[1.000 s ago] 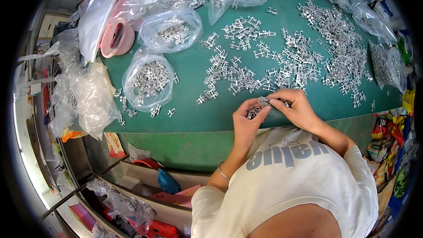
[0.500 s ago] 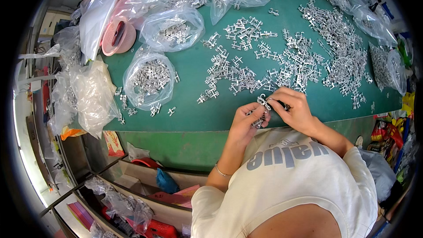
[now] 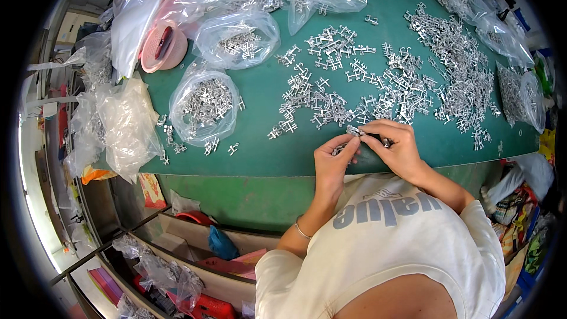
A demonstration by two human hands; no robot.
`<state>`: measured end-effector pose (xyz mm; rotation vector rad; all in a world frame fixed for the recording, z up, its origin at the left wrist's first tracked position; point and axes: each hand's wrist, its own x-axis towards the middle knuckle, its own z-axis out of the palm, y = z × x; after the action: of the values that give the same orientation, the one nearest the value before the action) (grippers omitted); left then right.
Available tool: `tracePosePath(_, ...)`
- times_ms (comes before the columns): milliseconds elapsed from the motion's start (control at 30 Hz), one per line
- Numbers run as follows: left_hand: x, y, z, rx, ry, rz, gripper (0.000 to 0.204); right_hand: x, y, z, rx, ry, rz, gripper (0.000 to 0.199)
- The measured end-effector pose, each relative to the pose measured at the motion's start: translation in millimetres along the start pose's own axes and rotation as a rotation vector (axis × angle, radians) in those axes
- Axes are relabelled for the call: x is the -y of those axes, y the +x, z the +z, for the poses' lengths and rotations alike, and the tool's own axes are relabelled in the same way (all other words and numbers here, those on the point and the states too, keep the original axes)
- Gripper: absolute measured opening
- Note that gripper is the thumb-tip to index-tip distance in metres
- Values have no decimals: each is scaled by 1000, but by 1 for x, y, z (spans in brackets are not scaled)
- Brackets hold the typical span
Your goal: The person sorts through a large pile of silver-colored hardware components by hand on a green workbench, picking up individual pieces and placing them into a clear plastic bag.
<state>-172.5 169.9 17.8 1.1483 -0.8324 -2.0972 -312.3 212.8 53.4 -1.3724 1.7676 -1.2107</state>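
My left hand [image 3: 334, 158] and my right hand [image 3: 397, 143] meet just above the near edge of the green table. Between the fingertips of both hands is a small silver metal part [image 3: 354, 132], pinched from either side. More silver parts show within the curled left fingers, and a dark metallic bit [image 3: 387, 142] shows inside the right hand. Just beyond my hands lies a loose pile of silver metal parts [image 3: 325, 106], small pieces with hooked ends and crossbars. A larger pile [image 3: 463, 77] spreads to the right.
An open clear bag [image 3: 204, 103] of parts stands left, with another bag [image 3: 239, 44] behind it. A pink basket [image 3: 171, 53] holds a red-and-dark tool. Filled bags [image 3: 520, 94] line the right edge. Below the table are open drawers [image 3: 177, 230] with bags and a blue bundle.
The part between my fingertips has turned from upright to lying flatter, and my fingertips have drawn closer together. The whole view has shifted slightly.
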Motion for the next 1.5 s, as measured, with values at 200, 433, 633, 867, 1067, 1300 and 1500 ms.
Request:
tracePosePath(200,2,1,-2,72,-35,6,13,-1,6,-10,185,240,240,20)
tracePosePath(433,-1,5,-16,271,94,-72,13,-13,26,-26,553,441,159,31)
tracePosePath(633,0,4,-13,255,-189,-165,12,-7,26,-23,518,415,241,37)
tracePosePath(867,-3,3,-12,187,-2,-130,13,-1,29,-24,520,166,39,37)
tracePosePath(1067,-10,3,-12,189,64,-142,15,-8,32,-27,504,127,-132,31)
tracePosePath(1300,-5,0,-5,20,128,-17,16,-1,15,-15,247,-99,-95,30)
tracePosePath(1500,-7,2,-4,40,-5,-65,17,-3,16,-17,201,-87,-165,32)
